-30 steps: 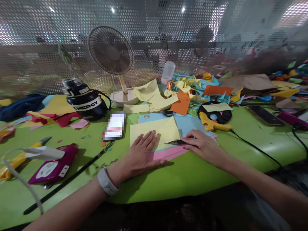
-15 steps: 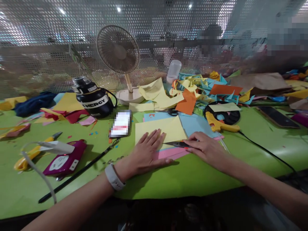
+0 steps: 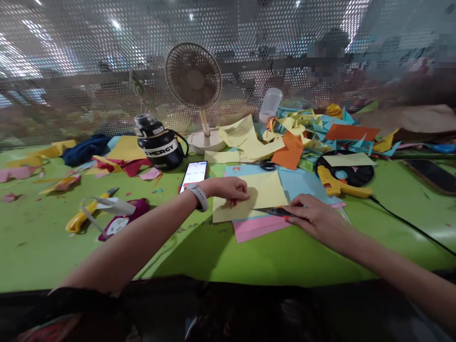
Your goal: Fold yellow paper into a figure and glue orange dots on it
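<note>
A pale yellow paper sheet [image 3: 270,185] lies over light blue sheets [image 3: 299,183] and a pink sheet [image 3: 258,229]. Just above the yellow sheet is my left hand [image 3: 231,189], its fingers curled in; anything between them is too hidden to make out. My right hand [image 3: 313,218] grips a slim dark pointed tool [image 3: 272,211], its tip pointing left over the lower part of the yellow sheet. The fingers cover the tool's rear end. Behind the sheets rest black-handled scissors [image 3: 267,165].
A lit phone [image 3: 194,173], a black flask [image 3: 162,149] and a small fan [image 3: 194,78] stand behind. Paper scraps [image 3: 295,126] pile up at the back. A yellow glue gun [image 3: 342,187] with a cord lies right; a yellow-handled cutter [image 3: 85,216] and a purple device [image 3: 119,223] lie left.
My left hand has lifted from lying flat on the yellow sheet and curled its fingers. The right hand still holds the tool near the sheet. The view has turned somewhat left.
</note>
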`<state>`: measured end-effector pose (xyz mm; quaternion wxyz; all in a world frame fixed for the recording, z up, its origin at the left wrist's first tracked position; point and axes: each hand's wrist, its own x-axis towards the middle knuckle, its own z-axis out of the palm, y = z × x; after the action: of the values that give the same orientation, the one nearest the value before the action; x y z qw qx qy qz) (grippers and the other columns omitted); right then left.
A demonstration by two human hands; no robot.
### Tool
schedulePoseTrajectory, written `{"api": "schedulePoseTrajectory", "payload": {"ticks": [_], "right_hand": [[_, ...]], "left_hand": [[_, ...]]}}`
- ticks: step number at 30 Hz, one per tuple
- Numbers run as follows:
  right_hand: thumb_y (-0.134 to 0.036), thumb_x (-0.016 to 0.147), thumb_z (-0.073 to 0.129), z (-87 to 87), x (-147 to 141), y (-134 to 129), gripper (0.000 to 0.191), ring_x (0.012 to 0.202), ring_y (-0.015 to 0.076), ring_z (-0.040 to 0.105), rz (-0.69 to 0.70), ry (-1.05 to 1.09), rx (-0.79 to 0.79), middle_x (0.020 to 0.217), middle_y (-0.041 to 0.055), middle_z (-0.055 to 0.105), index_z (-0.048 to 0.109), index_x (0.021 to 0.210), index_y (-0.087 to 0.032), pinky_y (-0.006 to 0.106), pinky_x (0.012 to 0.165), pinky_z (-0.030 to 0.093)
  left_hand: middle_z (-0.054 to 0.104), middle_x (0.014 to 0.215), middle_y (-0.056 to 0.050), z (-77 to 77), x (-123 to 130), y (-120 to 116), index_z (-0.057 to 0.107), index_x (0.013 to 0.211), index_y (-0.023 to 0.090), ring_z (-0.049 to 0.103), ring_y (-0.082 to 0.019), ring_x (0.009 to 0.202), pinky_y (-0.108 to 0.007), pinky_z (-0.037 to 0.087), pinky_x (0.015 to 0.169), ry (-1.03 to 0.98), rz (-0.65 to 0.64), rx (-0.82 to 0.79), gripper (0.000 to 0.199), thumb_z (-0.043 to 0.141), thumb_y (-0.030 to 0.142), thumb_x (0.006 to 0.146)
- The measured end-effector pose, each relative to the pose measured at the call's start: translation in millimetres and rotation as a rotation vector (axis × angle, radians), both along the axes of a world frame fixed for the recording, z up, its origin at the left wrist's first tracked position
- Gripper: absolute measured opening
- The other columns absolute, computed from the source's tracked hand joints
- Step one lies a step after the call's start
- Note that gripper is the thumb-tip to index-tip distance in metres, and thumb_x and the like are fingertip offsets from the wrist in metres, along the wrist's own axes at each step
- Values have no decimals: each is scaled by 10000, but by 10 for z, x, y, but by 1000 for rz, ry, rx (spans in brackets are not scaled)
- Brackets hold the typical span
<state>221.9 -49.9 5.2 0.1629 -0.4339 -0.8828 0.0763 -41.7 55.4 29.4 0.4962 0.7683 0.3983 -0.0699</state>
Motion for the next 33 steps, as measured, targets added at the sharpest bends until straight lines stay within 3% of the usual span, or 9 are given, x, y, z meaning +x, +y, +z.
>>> {"api": "schedulePoseTrajectory", "payload": {"ticks": [9,22,33], "right_hand": [[-266,894,509,13,-185,23,249,883,246,564,-19,-34,7,922,108,594,701,1034,-194,401,752,504],[-262,891,519,-1,-286,3,258,878,242,563,-17,-57,1,914,109,580,683,1079,-195,381,741,516],[-262,894,523,5,-408,21,249,891,239,550,1,-119,20,923,101,586,662,1090,-197,365,734,508]], "left_hand": [[555,557,31,-11,84,102,466,699,225,534,-154,555,-323,458,631,71,-86,-102,218,598,394,737],[544,509,40,90,138,117,477,667,221,510,-153,546,-301,446,607,117,-137,-116,195,598,365,718],[535,486,42,78,157,129,478,646,223,496,-155,555,-290,422,603,135,-159,-97,193,575,370,726]]}}
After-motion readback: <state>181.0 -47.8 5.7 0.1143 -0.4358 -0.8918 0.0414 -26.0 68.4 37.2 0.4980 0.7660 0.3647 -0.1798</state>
